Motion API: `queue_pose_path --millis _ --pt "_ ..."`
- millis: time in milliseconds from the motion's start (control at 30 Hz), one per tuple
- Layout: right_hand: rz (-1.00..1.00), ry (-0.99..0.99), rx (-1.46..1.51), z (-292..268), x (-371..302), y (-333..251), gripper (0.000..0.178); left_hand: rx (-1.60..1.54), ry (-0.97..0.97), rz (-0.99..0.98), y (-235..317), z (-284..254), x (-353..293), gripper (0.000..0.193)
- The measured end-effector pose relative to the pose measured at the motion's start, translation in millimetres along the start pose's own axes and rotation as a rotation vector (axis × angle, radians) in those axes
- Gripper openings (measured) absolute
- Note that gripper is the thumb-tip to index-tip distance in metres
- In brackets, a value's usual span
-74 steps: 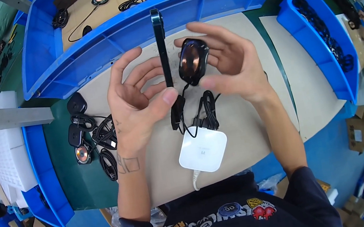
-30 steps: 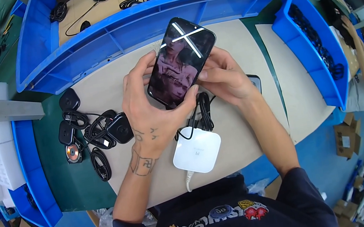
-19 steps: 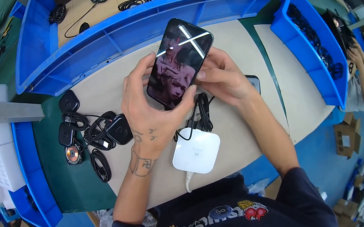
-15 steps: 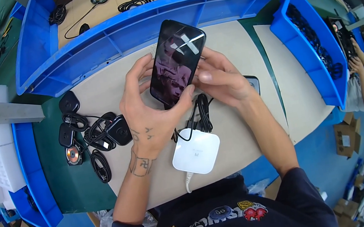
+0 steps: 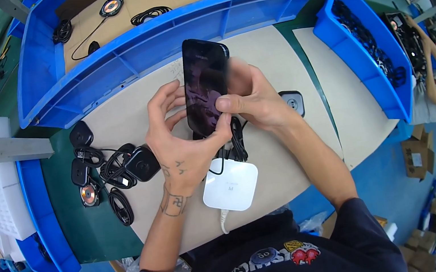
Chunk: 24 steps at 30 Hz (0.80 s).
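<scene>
A black smartphone [image 5: 204, 83] is held tilted up above the work surface, its dark glossy screen facing me and carrying reflections. My left hand [image 5: 177, 142] curls round its lower left side, closed on it. On the other side my right hand [image 5: 259, 100] grips the right edge, its thumb lying over the front of the screen; its other fingers are partly blurred or hidden behind. Below the phone, a bundled black cable [image 5: 238, 143] lies against a white square box [image 5: 231, 184], which has a pale cable [image 5: 224, 221] at its near edge.
Black square pads [image 5: 142, 163] with coiled cables are heaped at left. Another square pad [image 5: 293, 104] sits beyond my right wrist. A large blue bin [image 5: 165, 29] with round coil discs stands behind, and a blue bin [image 5: 368, 53] of black parts at right, near another person's arms [image 5: 431, 60].
The phone has come lower and turned more upright, and the bright cross-shaped reflection is gone. My right thumb has moved onto the screen. The square pad at right is now more exposed.
</scene>
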State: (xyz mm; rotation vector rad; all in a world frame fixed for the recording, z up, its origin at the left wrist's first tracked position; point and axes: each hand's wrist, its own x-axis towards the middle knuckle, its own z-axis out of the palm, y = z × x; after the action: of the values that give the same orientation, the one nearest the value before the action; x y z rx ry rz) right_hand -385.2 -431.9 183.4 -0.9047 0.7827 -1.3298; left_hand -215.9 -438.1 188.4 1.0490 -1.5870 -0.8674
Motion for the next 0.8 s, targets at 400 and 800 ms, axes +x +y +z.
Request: queue_pose_path --millis 400,800 --pt "-0.144 -0.004 -0.088 -28 7 -12 0.062 0.082 0.003 -0.094 -3 -16 12 0.065" --pt "-0.137 0.425 -0.203 -78 9 -29 0.040 0.775 -0.063 0.152 -24 -24 11 0.047"
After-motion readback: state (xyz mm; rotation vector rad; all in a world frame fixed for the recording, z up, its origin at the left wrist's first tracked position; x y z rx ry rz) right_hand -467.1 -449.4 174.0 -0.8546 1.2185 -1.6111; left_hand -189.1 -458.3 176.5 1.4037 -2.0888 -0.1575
